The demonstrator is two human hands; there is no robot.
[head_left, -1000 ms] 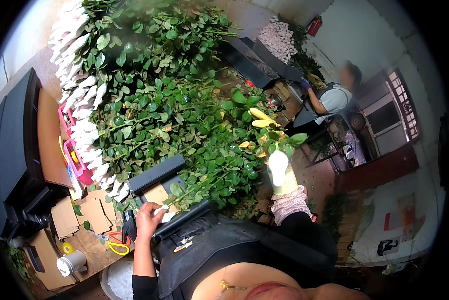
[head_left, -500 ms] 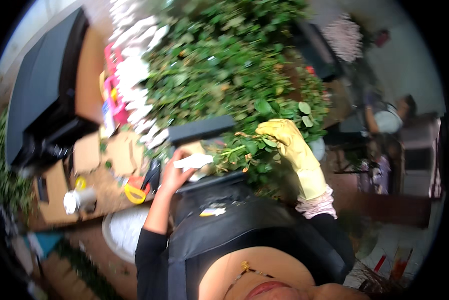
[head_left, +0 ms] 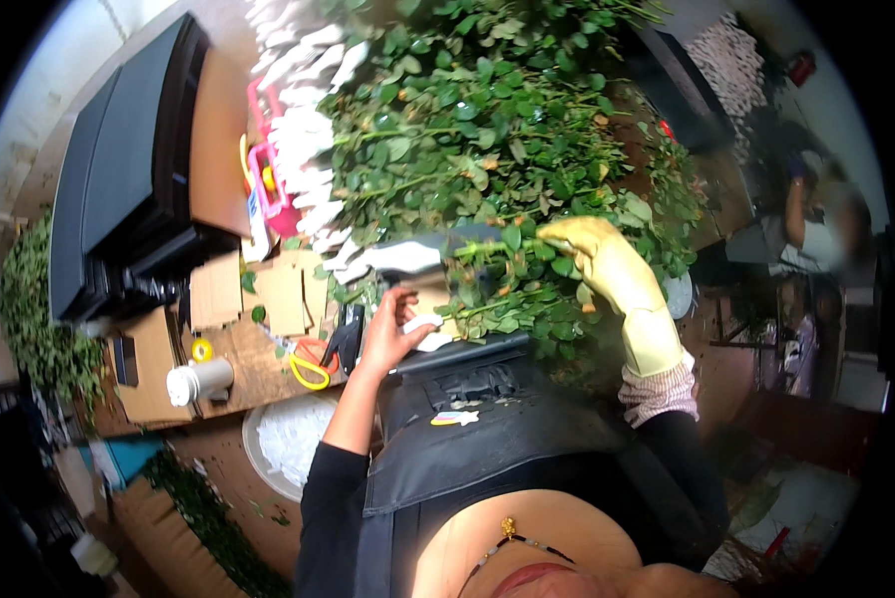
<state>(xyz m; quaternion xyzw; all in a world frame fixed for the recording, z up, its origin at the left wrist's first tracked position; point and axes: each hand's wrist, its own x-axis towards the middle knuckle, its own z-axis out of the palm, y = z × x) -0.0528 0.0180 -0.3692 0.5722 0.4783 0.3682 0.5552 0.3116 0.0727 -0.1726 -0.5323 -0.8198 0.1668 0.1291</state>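
Observation:
My right hand, in a yellow rubber glove, is closed on a leafy rose stem. That stem's head, wrapped in a white sleeve, points left over a dark tray. My bare left hand is just below it, its fingers curled and apart from the thumb. By the left thumb lies another white wrapped rose head, with its leafy stem stretching right; whether the thumb touches it I cannot tell. Beyond both hands, a large pile of leafy rose stems covers the table, white wrapped heads along its left side.
Left on the table are orange-and-yellow scissors, cardboard pieces, a white cup, a pink basket and stacked black boxes. A white tub stands below the table edge. Another person is at the right.
The left hand has released the white wrapped head it held and now has its fingers apart. The right hand's stem now lies further forward, over the tray. The whole view has shifted.

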